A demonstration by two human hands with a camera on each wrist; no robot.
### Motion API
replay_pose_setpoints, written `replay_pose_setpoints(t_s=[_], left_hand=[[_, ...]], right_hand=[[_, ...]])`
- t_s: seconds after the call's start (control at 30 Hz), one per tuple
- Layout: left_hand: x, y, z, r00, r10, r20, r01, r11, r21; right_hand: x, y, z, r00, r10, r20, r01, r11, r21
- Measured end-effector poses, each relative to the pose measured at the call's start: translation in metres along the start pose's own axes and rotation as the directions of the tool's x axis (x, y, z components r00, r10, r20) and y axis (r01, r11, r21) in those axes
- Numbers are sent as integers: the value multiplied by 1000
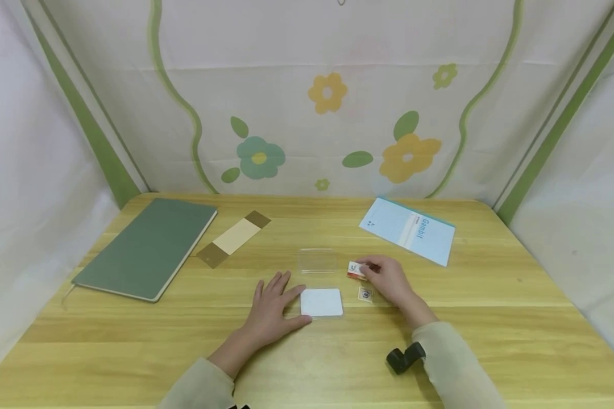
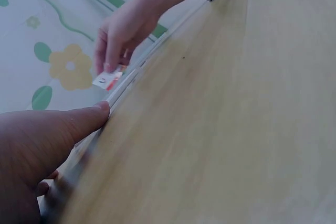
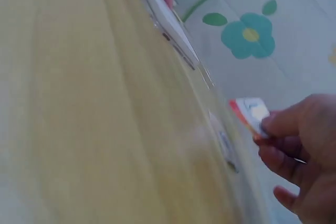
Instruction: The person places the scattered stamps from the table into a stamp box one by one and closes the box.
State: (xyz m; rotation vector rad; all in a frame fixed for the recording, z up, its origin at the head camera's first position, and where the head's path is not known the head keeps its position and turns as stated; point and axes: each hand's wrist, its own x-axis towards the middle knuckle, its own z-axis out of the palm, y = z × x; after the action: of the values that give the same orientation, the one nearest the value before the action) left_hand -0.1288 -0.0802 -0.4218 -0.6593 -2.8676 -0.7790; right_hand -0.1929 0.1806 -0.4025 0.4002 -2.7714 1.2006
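My left hand (image 1: 271, 312) rests on the table with its fingers spread. Its thumb and forefinger touch the left corners of a stack of white cards in a shallow clear case (image 1: 321, 302). In the left wrist view its thumb (image 2: 86, 121) lies along the edge of that case. Thumb and fingers of my right hand (image 1: 387, 279) pinch a small white card with a red lower edge (image 1: 355, 270), held just over the table; the right wrist view shows this small card (image 3: 251, 114) tilted. Below it lies a small square printed sticker (image 1: 365, 293).
A clear plastic lid (image 1: 317, 261) lies behind the case. A green notebook (image 1: 150, 250) is at the left, beside a brown and cream strip (image 1: 233, 238). At the back right is a light blue notepad (image 1: 409, 230). Floral curtains (image 1: 297, 113) enclose the table's back and sides.
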Motion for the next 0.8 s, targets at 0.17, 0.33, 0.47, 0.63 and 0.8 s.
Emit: replay_pose_setpoints(t_s=[0.17,0.33,0.47,0.63,0.8], left_hand=[[0,-1,0,1000,-1,-10,1,1000,1],[1,-2,2,1000,-2,-8,2,1000,9],[1,-2,3,1000,-10,0,10,1000,6],[2,-2,2,1000,-12,2,12,1000,-8],[1,-2,1,1000,-7,-4,7,1000,-5]], right_hand=[[0,-27,5,994,-54,99,39,989,144],[-7,-48,21,981,-60,183,14,969,246],[-13,-52,35,978,-59,202,-2,958,286],[-18,-46,51,975,-93,202,43,970,239],[-19,-45,58,971,-181,154,158,976,149]])
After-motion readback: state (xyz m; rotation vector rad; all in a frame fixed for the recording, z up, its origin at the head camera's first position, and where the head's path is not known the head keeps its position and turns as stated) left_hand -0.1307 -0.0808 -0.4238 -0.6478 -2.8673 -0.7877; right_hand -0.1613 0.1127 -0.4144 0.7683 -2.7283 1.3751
